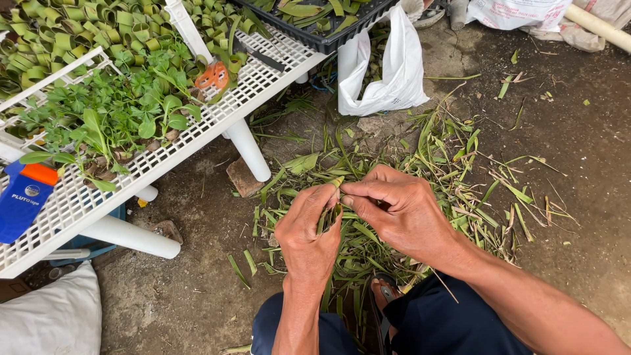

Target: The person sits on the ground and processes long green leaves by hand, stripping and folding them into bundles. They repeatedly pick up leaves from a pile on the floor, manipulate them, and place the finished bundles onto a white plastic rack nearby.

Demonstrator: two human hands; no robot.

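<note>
— What have you got there, close in?

— My left hand (307,231) is closed around a folded green leaf strip (328,215), and my right hand (396,212) pinches its top end between thumb and forefinger. The strip sits between both hands, above my knees in dark blue trousers (430,325).

— And under them?

— A heap of cut leaf scraps (420,190), long, flat and narrow, scattered over bare, damp-looking dirt ground (578,144). A piece of brick (242,177) lies by the leg of the worktop.

— What's on that worktop?

— The white plastic grid worktop (217,112) on round white legs carries small leafy seedlings (112,118) and, behind them, rows of rolled leaf cups (72,33), glossy and curled. An orange-handled tool (213,75) lies among them, and a blue and orange pack (23,197) at the near edge.

— Further back?

— A black crate (342,29) holding more green leaves, a white plastic bag (394,72) hanging beneath it, and white sacks (519,13) at the far edge.
</note>
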